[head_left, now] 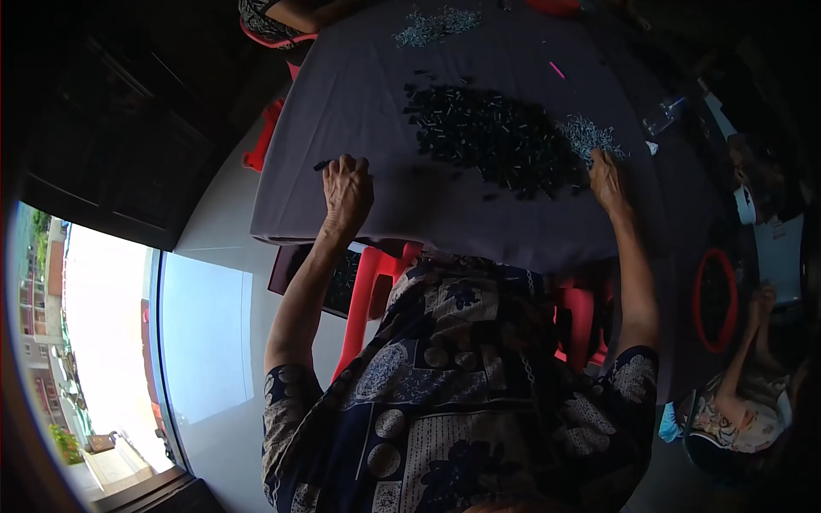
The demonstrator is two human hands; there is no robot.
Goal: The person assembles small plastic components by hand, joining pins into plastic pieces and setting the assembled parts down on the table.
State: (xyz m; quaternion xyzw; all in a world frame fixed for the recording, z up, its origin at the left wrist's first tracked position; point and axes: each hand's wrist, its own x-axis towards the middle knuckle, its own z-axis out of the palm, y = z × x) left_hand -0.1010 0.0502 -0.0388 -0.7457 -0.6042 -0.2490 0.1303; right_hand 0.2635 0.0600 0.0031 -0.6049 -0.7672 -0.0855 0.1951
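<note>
On the left part of the table, my left hand is closed, with a small black piece sticking out past its fingers. My right hand reaches to the near edge of a small heap of silvery pieces, its fingertips pinched together; what they hold, if anything, is too small to make out. Between the hands, slightly farther off, spreads a large pile of small black pieces with light bits among them.
A dark cloth covers the table. Farther away lie another silvery heap and a pink stick. At the right are a red-rimmed round container and another person. Someone else sits at the far left. Red chairs stand around the table.
</note>
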